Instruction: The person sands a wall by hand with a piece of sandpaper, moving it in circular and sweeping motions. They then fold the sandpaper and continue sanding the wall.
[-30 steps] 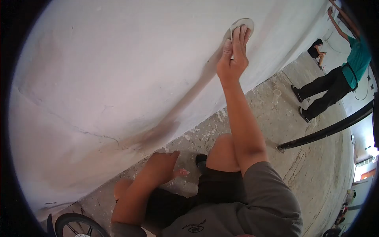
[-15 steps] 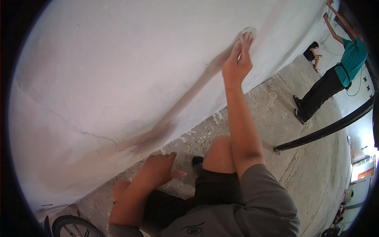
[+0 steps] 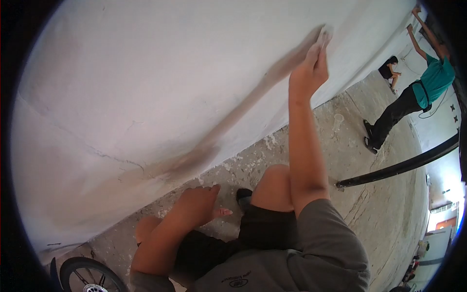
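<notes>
My right hand (image 3: pixel 310 73) is raised at the wall, its dusty fingers closed on a thin whitish sheet (image 3: pixel 326 32). The sheet is at the white wall (image 3: pixel 146 63); its exact kind is hard to make out. Low down by my bent knee, my left hand (image 3: pixel 198 205) hangs with thumb and index finger apart, holding nothing visible. A hairline crack (image 3: pixel 114 159) runs across the lower wall, left of that hand.
White flakes lie along the concrete floor (image 3: pixel 379 180) beside the wall. A black bent pole (image 3: pixel 399 165) stands to my right. One person in a teal shirt (image 3: pixel 434 80) reaches up; another person (image 3: pixel 389 72) sits farther back. A wheel (image 3: pixel 92 275) is at lower left.
My right hand has moved up and to the right along the wall with the whitish sheet, and is now seen more edge-on. My left hand stays almost still.
</notes>
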{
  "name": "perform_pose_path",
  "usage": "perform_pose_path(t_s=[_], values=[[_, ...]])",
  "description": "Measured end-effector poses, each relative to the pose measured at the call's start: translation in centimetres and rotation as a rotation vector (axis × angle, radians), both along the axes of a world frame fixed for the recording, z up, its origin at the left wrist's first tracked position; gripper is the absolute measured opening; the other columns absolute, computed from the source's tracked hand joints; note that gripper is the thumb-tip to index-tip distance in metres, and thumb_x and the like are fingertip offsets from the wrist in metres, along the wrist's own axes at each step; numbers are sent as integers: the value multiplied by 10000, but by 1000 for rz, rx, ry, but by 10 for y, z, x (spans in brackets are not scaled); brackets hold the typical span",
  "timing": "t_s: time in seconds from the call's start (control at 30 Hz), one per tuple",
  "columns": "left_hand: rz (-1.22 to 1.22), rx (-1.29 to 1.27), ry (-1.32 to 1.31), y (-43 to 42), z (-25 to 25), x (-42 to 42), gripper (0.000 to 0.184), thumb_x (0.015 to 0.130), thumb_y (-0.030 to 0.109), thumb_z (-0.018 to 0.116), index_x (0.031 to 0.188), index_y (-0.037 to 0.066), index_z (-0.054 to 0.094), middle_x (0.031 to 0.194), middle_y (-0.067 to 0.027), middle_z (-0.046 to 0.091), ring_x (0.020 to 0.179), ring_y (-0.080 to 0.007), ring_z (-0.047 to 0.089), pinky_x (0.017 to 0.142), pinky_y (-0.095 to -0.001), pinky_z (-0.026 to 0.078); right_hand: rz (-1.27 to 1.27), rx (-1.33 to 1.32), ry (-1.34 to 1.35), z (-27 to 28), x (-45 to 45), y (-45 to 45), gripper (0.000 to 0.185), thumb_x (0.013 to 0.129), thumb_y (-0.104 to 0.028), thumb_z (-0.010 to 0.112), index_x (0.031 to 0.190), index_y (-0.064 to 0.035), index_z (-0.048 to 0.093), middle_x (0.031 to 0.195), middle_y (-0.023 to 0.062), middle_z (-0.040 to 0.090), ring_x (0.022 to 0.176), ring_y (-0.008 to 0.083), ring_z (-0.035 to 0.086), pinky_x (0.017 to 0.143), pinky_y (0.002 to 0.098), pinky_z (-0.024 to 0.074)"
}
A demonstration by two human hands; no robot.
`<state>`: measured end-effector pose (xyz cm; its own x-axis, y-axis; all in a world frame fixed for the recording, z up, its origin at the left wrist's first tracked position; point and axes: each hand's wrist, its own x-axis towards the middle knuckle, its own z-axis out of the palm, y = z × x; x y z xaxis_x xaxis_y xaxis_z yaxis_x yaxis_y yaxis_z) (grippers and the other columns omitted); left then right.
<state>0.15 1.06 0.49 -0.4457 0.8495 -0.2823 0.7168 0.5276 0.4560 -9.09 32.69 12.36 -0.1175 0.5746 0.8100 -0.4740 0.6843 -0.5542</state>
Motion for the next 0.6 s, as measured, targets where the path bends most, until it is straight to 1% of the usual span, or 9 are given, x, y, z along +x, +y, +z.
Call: perform_pose_path(t_s=[0.1,0.17,0.2,0.23,0.3,0.33,0.4,0.47,0.6], values=[[-21,-19,19,-1,-1,1,840,880,658,624,1329,-46,534,1037,-219,700,991,-389,683,833,-482,539,35,109,5,-4,-6,-13,435,1042,-112,515,1424,95,499,1486,265,499,1463,401,365,1168,418,356],[-7,-35,13,-2,1,0,816,881,646,630,1308,-44,544,1029,-217,701,980,-389,685,825,-482,538,-197,616,111,-46,-22,-21,432,1044,-129,525,1423,78,512,1471,268,514,1436,407,408,1155,421,378],[-3,-36,13,-2,1,-2,816,881,646,630,1308,-44,544,1029,-217,701,980,-389,685,825,-482,538,-217,649,91,-53,-21,-16,419,1039,-135,536,1403,73,537,1472,269,512,1418,407,436,1142,418,396],[0,-27,21,-3,2,-2,807,878,640,637,1299,-43,548,1022,-217,701,970,-389,686,818,-482,538,-213,650,88,-44,-16,-16,419,1039,-135,536,1403,73,537,1472,269,512,1418,407,436,1142,418,396],[14,-6,26,-2,5,-1,798,876,634,643,1290,-41,551,1016,-217,701,961,-389,687,811,-482,538,-99,181,-22,-20,-7,-9,407,1026,-106,550,1388,80,549,1470,270,512,1426,442,404,1130,449,410],[23,-11,-2,-2,9,-1,800,868,600,675,1339,-31,533,1019,-229,697,967,-399,681,831,-490,528,-47,102,-21,-19,-10,2,412,1018,-85,556,1390,91,542,1471,280,504,1430,449,388,1116,448,429],[28,-23,-37,-4,9,0,811,861,566,707,1388,-20,514,1022,-241,693,974,-409,675,851,-498,518,-115,259,-18,-28,-10,-2,413,1019,-82,553,1392,95,538,1467,283,506,1429,446,391,1114,446,433],[11,-10,5,-5,5,0,792,867,627,655,1281,-41,555,977,-211,702,943,-383,689,796,-482,535,-223,513,18,-44,-14,-9,400,1016,-62,546,1379,108,543,1449,287,522,1423,445,398,1114,447,437],[13,-10,29,-4,3,-2,805,866,626,658,1295,-46,550,974,-209,702,942,-384,688,802,-481,533,-196,555,61,-23,-15,7,389,1004,-43,552,1368,92,562,1433,287,537,1417,455,402,1117,454,438]])
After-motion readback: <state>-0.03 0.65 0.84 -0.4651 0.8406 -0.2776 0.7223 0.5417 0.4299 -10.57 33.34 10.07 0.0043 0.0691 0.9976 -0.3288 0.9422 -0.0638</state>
